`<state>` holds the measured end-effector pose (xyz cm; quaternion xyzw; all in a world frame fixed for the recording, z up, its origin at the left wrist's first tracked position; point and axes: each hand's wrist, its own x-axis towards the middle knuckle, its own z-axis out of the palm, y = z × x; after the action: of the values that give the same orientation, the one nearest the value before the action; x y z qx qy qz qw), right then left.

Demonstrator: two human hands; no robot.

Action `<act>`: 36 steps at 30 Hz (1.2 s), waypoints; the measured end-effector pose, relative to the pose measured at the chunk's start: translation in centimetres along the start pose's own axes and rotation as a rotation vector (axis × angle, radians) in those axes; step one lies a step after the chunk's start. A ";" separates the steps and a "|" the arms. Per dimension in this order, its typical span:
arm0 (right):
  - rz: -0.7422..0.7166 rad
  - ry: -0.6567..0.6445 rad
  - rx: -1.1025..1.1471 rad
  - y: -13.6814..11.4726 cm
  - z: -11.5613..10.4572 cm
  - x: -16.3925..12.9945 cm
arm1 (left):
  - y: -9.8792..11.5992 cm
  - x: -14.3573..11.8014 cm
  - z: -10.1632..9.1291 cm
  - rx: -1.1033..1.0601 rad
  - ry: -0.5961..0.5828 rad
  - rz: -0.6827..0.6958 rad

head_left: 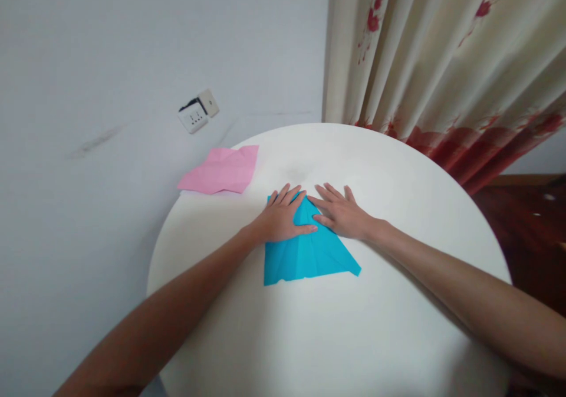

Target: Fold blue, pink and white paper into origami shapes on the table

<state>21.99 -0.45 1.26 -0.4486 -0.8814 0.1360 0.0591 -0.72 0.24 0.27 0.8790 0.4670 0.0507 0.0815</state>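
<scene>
A creased sheet of blue paper [305, 259] lies on the white round table, narrow at its far end and wide at the near one. Its near edge has small notches, and its near right corner is folded or cut short. My left hand [283, 217] rests flat across the paper's left part with fingers spread, covering some of it. At the paper's right slanted edge is my right hand [342, 211], palm down and fingers apart, with thumb and index finger reaching onto the sheet. Neither hand grasps anything.
Crumpled pink paper [223, 171] lies at the far left rim of the table [398, 173]. A wall with a socket [193, 117] stands behind on the left. Flowered curtains [442, 72] hang beyond the table on the right.
</scene>
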 end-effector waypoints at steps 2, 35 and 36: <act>-0.006 -0.002 -0.002 0.0 0.0 0.0 | -0.3 0.3 0.1 -0.007 -0.002 -0.011; 0.002 -0.030 -0.055 -0.1 0.0 0.0 | -0.1 0.1 -1.2 0.031 -0.002 0.042; 0.001 -0.031 -0.056 -0.1 0.0 0.0 | -0.1 0.1 -1.2 0.024 -0.013 0.037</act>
<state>21.97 -0.51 1.30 -0.4485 -0.8853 0.1183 0.0330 -0.94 0.52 1.42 0.8888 0.4507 0.0406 0.0731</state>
